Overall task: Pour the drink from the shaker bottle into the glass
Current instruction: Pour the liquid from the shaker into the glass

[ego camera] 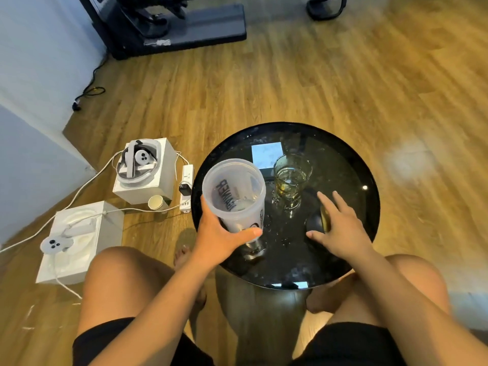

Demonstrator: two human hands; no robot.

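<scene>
— Shaker: where?
— Lidless, held above tabletop left edge, in left hand, grip wrapped around lower wall.
— Glass?
— Upright on tabletop, just right of shaker, some yellowish liquid inside.
— Right hand?
— Fingers spread, resting over dark lid.
</scene>
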